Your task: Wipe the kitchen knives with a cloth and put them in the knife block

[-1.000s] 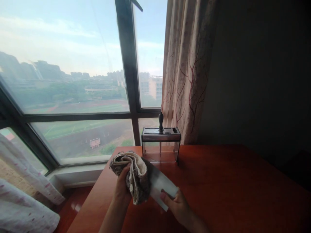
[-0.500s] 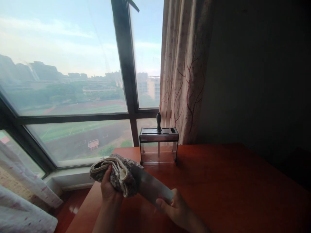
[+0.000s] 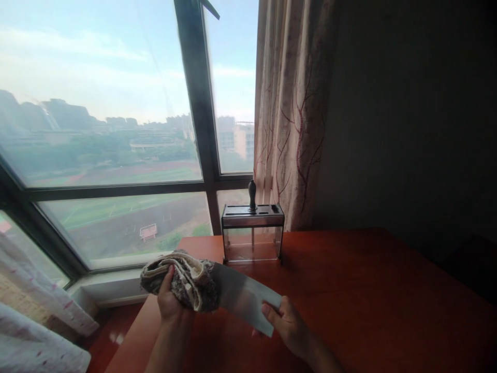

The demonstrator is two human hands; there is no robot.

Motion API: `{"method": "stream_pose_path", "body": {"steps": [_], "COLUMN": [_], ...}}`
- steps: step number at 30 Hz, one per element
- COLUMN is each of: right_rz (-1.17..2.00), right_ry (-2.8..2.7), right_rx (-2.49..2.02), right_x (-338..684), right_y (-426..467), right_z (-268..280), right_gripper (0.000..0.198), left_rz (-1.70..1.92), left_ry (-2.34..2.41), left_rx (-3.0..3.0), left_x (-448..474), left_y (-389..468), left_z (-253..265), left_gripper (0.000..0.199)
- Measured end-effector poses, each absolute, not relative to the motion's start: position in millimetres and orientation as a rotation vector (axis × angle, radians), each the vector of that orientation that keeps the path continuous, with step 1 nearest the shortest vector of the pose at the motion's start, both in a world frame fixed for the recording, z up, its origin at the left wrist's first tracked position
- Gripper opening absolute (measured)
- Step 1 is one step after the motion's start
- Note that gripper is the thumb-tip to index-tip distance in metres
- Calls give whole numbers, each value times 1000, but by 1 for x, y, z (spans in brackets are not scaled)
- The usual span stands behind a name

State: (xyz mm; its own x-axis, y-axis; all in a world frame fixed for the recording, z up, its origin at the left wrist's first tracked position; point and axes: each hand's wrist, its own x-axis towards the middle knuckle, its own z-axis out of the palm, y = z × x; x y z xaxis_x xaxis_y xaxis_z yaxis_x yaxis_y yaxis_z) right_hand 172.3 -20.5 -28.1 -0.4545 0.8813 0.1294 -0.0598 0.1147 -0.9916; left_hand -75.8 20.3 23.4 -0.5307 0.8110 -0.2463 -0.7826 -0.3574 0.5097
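Observation:
My left hand [image 3: 171,300] is closed around a bunched, patterned cloth [image 3: 184,282] with pale edges, its thumb pressed on the folds. From the cloth's right side sticks out the broad, flat steel blade of a cleaver [image 3: 240,295], slanting down to the right above the table. My right hand [image 3: 285,324] pinches the squared end of the blade, thumb on the upper face and fingers underneath. The cleaver's other end is hidden by the cloth, so its handle does not show.
A clear-sided knife block [image 3: 252,243] stands behind the hands, a dark handle [image 3: 252,196] rising from its top. The reddish-brown table [image 3: 368,290] stretches right. Windows [image 3: 116,155] and a curtain [image 3: 291,114] lie beyond.
The blade has turned so that more of its flat face and its square end show. My right hand has shifted slightly right along it; the cloth has moved a little left.

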Motion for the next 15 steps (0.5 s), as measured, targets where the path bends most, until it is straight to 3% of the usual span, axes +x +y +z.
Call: {"method": "stream_pose_path", "body": {"steps": [10,15], "right_rz": [1462,1409], "right_ry": [-1485,-1498], "right_rx": [-771,-839], "right_x": [162,152], "right_y": [-21,-20], "right_z": [-28,-44], "right_gripper": [51,51], "left_rz": [1808,1502], "left_ry": [573,616], "left_rx": [70,148], "left_x": [-50,-15], "left_y": [18,5], "left_z": [15,5], "left_gripper": [31,28]}}
